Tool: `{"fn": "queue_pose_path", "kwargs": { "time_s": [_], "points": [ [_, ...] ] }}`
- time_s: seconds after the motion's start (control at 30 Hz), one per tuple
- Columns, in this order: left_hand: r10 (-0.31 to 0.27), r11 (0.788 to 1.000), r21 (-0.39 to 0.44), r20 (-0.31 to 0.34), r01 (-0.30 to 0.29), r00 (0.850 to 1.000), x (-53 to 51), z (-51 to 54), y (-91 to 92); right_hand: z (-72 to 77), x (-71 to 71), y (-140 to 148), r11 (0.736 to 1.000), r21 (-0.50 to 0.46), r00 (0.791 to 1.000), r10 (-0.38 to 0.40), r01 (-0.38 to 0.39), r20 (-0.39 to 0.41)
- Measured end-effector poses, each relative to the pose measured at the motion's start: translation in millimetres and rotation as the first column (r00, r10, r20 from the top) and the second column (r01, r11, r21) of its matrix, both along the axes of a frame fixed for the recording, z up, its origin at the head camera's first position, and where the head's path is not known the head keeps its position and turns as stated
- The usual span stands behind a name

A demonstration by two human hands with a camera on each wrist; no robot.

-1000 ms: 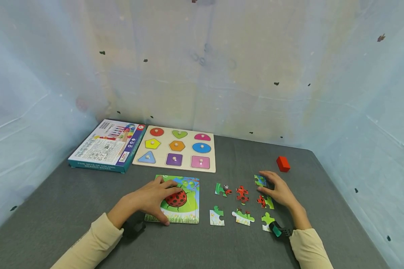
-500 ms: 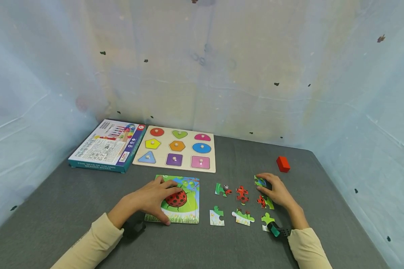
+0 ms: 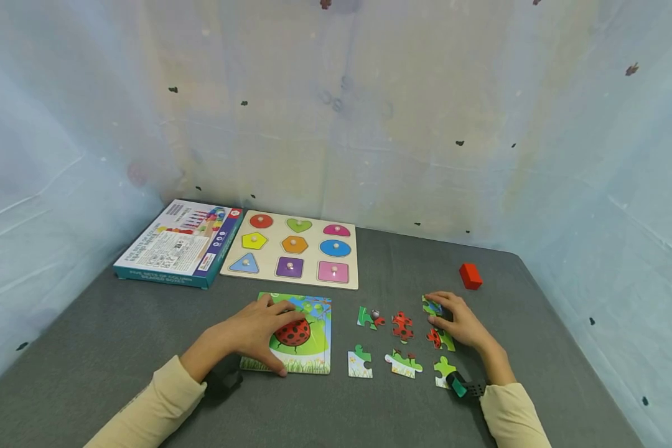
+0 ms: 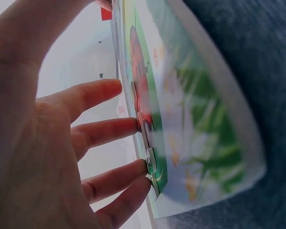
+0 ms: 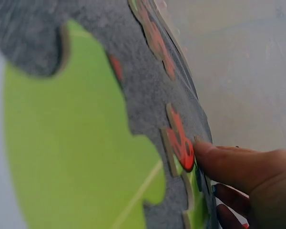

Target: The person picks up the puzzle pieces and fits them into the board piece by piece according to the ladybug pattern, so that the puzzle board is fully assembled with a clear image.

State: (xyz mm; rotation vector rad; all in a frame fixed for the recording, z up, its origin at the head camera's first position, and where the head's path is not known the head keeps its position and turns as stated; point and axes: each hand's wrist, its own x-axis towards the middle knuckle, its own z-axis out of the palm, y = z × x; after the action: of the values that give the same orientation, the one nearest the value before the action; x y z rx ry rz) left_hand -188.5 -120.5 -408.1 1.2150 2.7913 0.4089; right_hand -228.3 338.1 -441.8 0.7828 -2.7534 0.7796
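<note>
My left hand (image 3: pixel 257 330) lies spread over the left part of the ladybug puzzle board (image 3: pixel 313 345), thumb at its near edge. In the left wrist view the fingertips of the left hand (image 4: pixel 105 138) touch small raised pieces on the board (image 4: pixel 181 119). The thumb and fingers of my right hand (image 3: pixel 459 318) lie curved at the near and far edges of a blue-and-green puzzle piece (image 3: pixel 432 306), flat on the table. In the right wrist view the right hand (image 5: pixel 248 176) is just beyond a red-and-green piece (image 5: pixel 181 148).
Between the hands lie several loose pieces, among them a red one (image 3: pixel 402 326) and a white-and-green one (image 3: pixel 359 364). Behind are a shape peg board (image 3: pixel 269 254) and a flat box (image 3: pixel 173 242). A red block (image 3: pixel 470 275) stands at the back right.
My right hand's fingers have shifted slightly leftward around the blue-and-green piece. My left hand has stayed on the board, its thumb sliding slightly to the right.
</note>
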Motion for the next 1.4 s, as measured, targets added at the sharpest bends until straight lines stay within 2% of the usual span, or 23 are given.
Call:
{"fn": "queue_pose_path", "kwargs": {
  "time_s": [0.1,0.2,0.6,0.7,0.9,1.13,1.27,1.4],
  "points": [
    [-0.002,1.0,-0.006,-0.018,0.002,1.0,0.2,-0.9,0.4,2.4,0.8,-0.6,1.0,0.013,0.999,-0.002,0.002,0.052],
    [-0.001,1.0,-0.015,-0.025,0.0,1.0,0.0,-1.9,0.9,3.2,0.4,-0.7,1.0,0.027,0.998,-0.014,0.012,0.067],
    [-0.001,1.0,-0.02,-0.026,0.001,1.0,-1.7,-4.2,1.0,8.5,0.3,-13.9,0.999,0.007,0.999,-0.036,0.036,0.019],
    [0.003,1.0,-0.021,-0.015,-0.003,1.0,-1.8,-3.8,1.0,11.6,-0.1,-24.6,1.0,-0.005,1.0,-0.003,0.002,-0.023],
    [-0.005,1.0,-0.02,-0.007,0.004,1.0,-2.5,-2.9,0.9,20.8,2.3,-53.6,0.993,0.006,0.988,0.118,-0.118,-0.099],
    [-0.015,1.0,-0.021,-0.027,0.014,1.0,-3.9,-3.0,-0.8,29.1,3.9,-93.5,0.976,-0.011,0.971,0.216,-0.218,-0.101],
    [-0.012,1.0,-0.02,-0.035,0.011,0.999,-4.4,-4.0,-1.4,28.4,2.7,-116.9,0.962,0.014,0.953,0.273,-0.274,-0.129],
    [-0.002,1.0,-0.01,-0.04,0.001,0.999,-4.6,-5.4,-0.9,27.7,3.1,-137.9,0.949,0.024,0.943,0.314,-0.313,-0.113]
  ]
}}
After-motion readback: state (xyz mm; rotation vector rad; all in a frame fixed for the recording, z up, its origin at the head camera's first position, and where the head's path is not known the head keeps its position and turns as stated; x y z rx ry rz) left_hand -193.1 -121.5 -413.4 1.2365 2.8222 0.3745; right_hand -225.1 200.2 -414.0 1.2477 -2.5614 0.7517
